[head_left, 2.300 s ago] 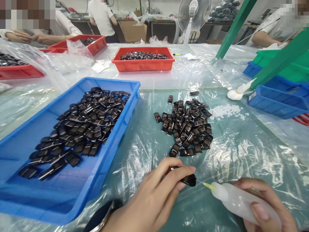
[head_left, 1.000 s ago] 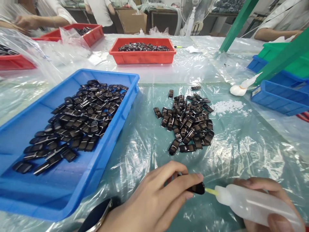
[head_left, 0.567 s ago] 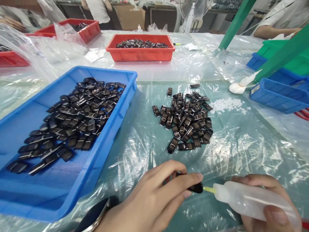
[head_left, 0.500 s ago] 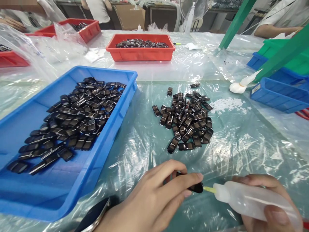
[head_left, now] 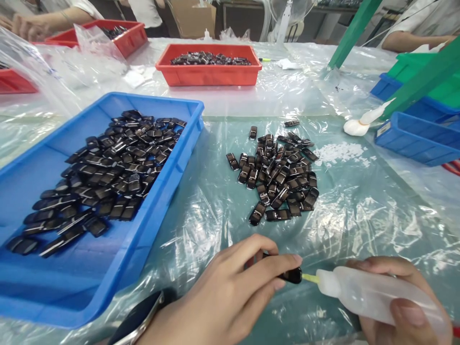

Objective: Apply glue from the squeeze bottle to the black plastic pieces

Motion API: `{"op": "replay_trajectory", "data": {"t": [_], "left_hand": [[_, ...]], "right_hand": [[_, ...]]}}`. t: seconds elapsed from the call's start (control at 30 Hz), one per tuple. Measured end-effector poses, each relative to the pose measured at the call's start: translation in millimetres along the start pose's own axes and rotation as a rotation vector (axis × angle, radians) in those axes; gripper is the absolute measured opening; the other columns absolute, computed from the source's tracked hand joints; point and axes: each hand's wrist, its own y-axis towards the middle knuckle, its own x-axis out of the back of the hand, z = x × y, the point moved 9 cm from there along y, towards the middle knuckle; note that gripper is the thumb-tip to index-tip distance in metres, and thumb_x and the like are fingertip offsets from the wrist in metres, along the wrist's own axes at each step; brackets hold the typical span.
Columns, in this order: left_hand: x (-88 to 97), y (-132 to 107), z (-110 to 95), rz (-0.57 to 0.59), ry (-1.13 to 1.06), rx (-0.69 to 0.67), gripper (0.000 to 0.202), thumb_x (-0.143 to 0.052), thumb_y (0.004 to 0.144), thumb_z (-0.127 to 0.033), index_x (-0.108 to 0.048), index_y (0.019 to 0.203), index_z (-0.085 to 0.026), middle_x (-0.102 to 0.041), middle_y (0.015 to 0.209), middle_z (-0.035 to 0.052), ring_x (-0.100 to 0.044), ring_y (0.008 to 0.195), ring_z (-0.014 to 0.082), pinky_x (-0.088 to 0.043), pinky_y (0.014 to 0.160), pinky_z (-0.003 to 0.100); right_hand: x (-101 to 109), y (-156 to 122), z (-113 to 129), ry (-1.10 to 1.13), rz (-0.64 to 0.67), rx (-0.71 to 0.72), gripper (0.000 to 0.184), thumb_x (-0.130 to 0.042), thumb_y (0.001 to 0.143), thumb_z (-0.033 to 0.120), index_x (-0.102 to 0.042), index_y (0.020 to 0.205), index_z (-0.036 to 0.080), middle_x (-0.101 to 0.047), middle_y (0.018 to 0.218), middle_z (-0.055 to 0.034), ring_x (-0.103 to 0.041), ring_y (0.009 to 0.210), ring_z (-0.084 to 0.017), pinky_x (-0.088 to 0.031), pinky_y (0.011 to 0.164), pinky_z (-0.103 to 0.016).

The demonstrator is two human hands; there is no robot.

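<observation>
Between its thumb and fingers, my left hand (head_left: 233, 282) pinches a small glossy black plastic piece (head_left: 293, 275), much of it hidden by the fingers. My right hand (head_left: 406, 306) is wrapped round a translucent squeeze bottle (head_left: 373, 290), tipped on its side. The bottle's thin yellow nozzle (head_left: 309, 278) points left and appears to touch the end of the black piece. Beyond my hands lies a pile of similar black pieces (head_left: 280, 177) on the plastic-covered green mat (head_left: 215, 201). Small white bits (head_left: 339, 153) are scattered to the right of that pile.
A large blue tray (head_left: 172, 201) with many black pieces stands at the left. Farther back are red bins (head_left: 212, 75) of parts. At the right stand a blue bin (head_left: 419, 141), a green post (head_left: 354, 33) and a white bulb with a spout (head_left: 357, 127). Other people's arms show behind.
The view has tilted slightly, so the table things sit a little higher. My hands hold the same pieces in nearly the same pose. At the far left, another person's hand has moved into clearer view.
</observation>
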Motion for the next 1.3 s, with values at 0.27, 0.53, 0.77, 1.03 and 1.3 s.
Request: {"op": "replay_trajectory", "data": {"t": [0.27,0.53,0.77,1.03,1.3], "left_hand": [[-1.9,-2.3,2.3,0.021,0.002,-0.003,0.042,-0.044,0.105,-0.013,-0.048,0.142,-0.033,-0.052,0.12,0.0045,-0.06,0.099,0.0151,-0.05,0.08,0.026],[1.1,-1.5,-2.0,-0.01,0.025,-0.031,0.04,-0.045,0.105,-0.015,-0.048,0.141,-0.031,-0.054,0.12,0.0044,-0.06,0.102,0.0151,-0.051,0.082,0.026],[1.0,-1.0,0.4,-0.013,0.04,0.002,0.036,-0.044,0.107,-0.021,-0.046,0.142,-0.031,-0.056,0.121,0.0045,-0.061,0.105,0.016,-0.053,0.085,0.026],[-0.8,-0.6,1.6,-0.004,0.008,0.009,0.033,-0.045,0.107,-0.021,-0.049,0.138,-0.031,-0.058,0.119,0.0028,-0.061,0.105,0.0153,-0.052,0.085,0.025],[0.4,1.4,1.2,-0.017,-0.004,0.005,0.032,-0.047,0.106,-0.021,-0.051,0.137,-0.03,-0.061,0.116,0.0025,-0.063,0.103,0.0157,-0.054,0.086,0.025]], "right_hand": [[-0.3,2.2,-3.4,0.001,0.023,0.001,0.02,-0.067,0.086,0.045,-0.072,0.09,0.026,-0.067,0.074,-0.0081,-0.064,0.052,-0.023,-0.048,0.036,-0.029],[-1.0,1.4,-2.3,-0.013,0.009,0.005,0.021,-0.066,0.085,0.048,-0.071,0.088,0.027,-0.067,0.072,-0.0094,-0.064,0.051,-0.024,-0.047,0.034,-0.03],[0.8,1.7,-6.0,-0.013,-0.004,-0.011,0.021,-0.068,0.084,0.048,-0.071,0.087,0.027,-0.066,0.071,-0.0086,-0.063,0.051,-0.024,-0.046,0.035,-0.031],[1.2,1.9,-3.3,-0.015,-0.032,-0.015,0.023,-0.069,0.084,0.05,-0.071,0.085,0.027,-0.065,0.07,-0.0081,-0.062,0.049,-0.023,-0.046,0.034,-0.03],[1.0,0.1,-5.8,-0.05,-0.053,-0.016,0.024,-0.068,0.085,0.051,-0.07,0.086,0.028,-0.065,0.073,-0.0083,-0.063,0.051,-0.023,-0.048,0.035,-0.03]]}}
